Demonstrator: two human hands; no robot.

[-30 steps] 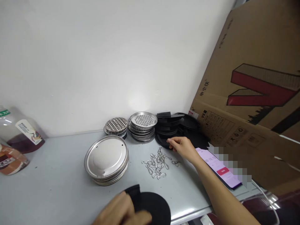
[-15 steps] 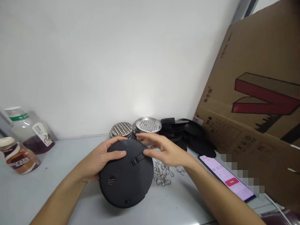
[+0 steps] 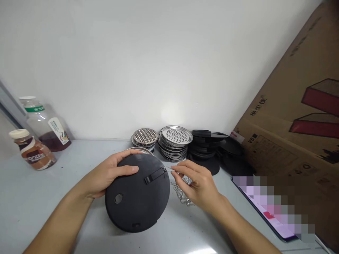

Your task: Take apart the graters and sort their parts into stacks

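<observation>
My left hand (image 3: 113, 173) grips a round black plastic disc (image 3: 140, 201) by its upper left rim, thumb flat on the face and fingers behind. The disc is tilted toward me above the table. It has a small round hole at the left, a notch near the bottom and a raised latch strip at the upper right. At the strip's outer end, my right hand (image 3: 196, 180) pinches a thin metal wire clip (image 3: 167, 169) between thumb and fingers. The clip touches the disc's edge; whether it is hooked through is too small to tell. More wire clips (image 3: 182, 197) lie in a pile beneath my right hand.
Round metal grater plates (image 3: 174, 148) are stacked by the wall, beside coarser grater discs (image 3: 145, 137). Several black plastic parts (image 3: 205, 148) are piled to their right. Two bottles (image 3: 37, 150) stand at left. A phone (image 3: 254, 199) and a large cardboard box (image 3: 286, 116) are at right.
My right hand has moved from above the disc's face to its right edge, now with a wire clip between its fingertips. The view has shifted; the left hand keeps its hold on the disc.
</observation>
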